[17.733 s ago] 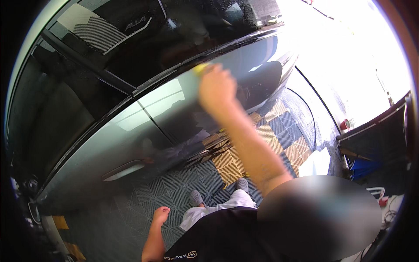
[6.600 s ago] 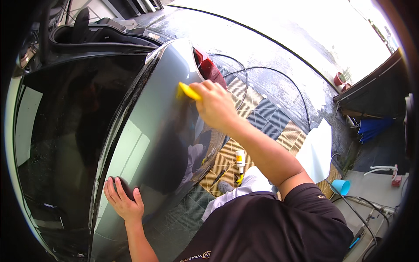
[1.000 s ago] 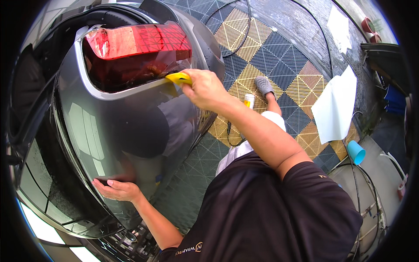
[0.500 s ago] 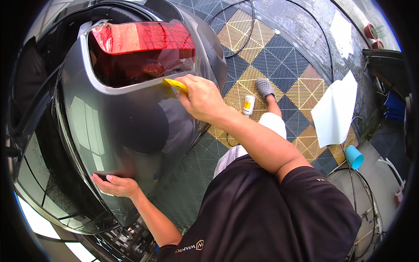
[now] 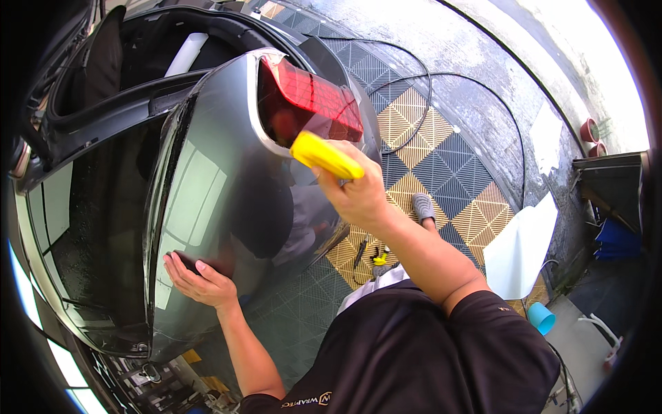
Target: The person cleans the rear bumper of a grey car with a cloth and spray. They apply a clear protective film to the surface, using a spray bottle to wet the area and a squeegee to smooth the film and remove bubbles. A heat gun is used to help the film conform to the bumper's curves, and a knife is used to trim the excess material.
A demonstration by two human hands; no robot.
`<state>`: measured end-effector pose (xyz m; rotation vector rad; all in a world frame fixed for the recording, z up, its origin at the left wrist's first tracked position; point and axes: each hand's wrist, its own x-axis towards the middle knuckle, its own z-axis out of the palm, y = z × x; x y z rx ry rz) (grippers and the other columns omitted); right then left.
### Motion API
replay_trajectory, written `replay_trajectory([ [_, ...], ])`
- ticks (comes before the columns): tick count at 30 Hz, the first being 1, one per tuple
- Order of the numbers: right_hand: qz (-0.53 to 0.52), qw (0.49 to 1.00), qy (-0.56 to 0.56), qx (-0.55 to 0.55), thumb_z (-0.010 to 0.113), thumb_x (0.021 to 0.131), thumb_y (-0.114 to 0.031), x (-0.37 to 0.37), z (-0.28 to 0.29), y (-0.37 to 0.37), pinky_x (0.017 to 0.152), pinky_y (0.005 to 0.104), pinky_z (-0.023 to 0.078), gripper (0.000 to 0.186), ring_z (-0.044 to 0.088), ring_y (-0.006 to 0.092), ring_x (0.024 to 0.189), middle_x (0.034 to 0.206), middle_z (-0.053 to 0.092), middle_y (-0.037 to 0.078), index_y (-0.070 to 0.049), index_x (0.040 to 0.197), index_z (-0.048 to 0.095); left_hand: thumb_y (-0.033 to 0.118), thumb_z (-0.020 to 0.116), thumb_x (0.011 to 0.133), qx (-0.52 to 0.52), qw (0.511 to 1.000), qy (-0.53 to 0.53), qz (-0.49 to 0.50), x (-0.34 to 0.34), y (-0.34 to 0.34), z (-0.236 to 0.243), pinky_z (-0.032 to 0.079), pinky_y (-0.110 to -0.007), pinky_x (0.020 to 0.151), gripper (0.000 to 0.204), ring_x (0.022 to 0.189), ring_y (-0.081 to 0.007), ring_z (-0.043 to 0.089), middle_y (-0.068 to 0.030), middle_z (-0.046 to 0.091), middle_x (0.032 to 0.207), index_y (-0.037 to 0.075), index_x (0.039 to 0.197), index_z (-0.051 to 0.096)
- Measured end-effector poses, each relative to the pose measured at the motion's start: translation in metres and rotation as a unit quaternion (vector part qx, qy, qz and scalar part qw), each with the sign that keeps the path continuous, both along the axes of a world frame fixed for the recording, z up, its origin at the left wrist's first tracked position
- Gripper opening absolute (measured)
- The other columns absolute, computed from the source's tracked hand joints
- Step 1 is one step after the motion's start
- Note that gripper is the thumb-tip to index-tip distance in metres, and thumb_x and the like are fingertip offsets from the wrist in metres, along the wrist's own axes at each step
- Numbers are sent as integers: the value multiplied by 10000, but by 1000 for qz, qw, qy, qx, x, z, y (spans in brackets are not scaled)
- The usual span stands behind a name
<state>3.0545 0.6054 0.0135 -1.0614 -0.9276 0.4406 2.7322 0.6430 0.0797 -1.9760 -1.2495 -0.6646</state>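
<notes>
In my right hand (image 5: 358,186) is a yellow squeegee (image 5: 325,155), its broad face turned up. It is over the dark grey rear panel (image 5: 234,179) of a car, just below the red tail light (image 5: 314,100); whether its edge touches the panel I cannot tell. My left hand (image 5: 201,279) rests on the same panel lower down, near the rear window, with fingers stretched out and nothing in them. Glossy reflections cover the panel. Clear film seems to show around the tail light's edge.
The trunk opening (image 5: 148,58) lies at upper left, with a white roll (image 5: 187,54) inside. A spray bottle with a yellow trigger (image 5: 380,257) stands on the floor tiles (image 5: 452,165). To the right are a black hose (image 5: 514,117), a white sheet (image 5: 518,248) and a blue cup (image 5: 541,319).
The view has shifted, so the car appears turned. My right hand has drawn the squeegee away from the tail light's lower edge and tilted it. My left hand stays on the panel.
</notes>
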Motion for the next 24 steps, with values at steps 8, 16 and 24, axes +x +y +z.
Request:
replay_trajectory([
  [8,-81,933,-349,47,742,673,-67,-10,34,34,802,355,524,440,592,280,908,1055,633,99,-24,1096,629,297,423,1030,-19,1000,-25,6,5,-3,1,333,-520,1119,496,1357,-389,446,-224,465,1462,-46,1380,492],
  [16,-61,950,-198,-234,584,868,-244,44,131,105,700,464,550,322,690,398,733,801,687,262,71,858,653,306,440,1021,-5,999,-34,15,5,-4,4,349,-512,1099,486,1338,-387,466,-203,489,1449,-18,1377,508],
  [24,-68,958,-253,-119,620,888,-199,7,96,67,747,482,501,225,632,418,782,831,640,221,24,857,623,294,477,1013,8,998,-56,-10,12,1,8,358,-501,1094,466,1325,-374,482,-186,508,1440,-8,1366,525],
])
